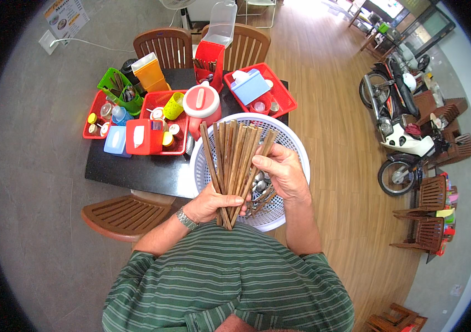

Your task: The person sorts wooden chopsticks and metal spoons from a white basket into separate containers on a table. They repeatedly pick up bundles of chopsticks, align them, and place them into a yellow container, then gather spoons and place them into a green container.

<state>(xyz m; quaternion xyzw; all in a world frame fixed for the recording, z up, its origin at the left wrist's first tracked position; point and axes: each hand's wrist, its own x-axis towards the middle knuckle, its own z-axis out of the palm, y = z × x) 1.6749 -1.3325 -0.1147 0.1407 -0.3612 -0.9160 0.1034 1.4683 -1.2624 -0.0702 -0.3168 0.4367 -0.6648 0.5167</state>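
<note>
A fanned bundle of brown wooden chopsticks (234, 155) stands up in front of me, wrapped near its lower end by my left hand (209, 203), thumb across the front. With thumb and fingers, my right hand (284, 172) pinches chopsticks at the upper right edge of the same bundle. Both hands are over a white-lavender plastic basket (299, 150) with perforated walls. Metal spoons (260, 181) and more chopsticks lie inside it, partly hidden by my hands and the bundle.
The black table (136, 172) carries a red-lidded pitcher (201, 105), red trays (284, 97) of condiments, tissue boxes (146, 137) and a green utensil holder (130, 102). Wooden chairs (127, 216) stand at its near left and far sides. Motorbikes (404, 135) are parked along the right.
</note>
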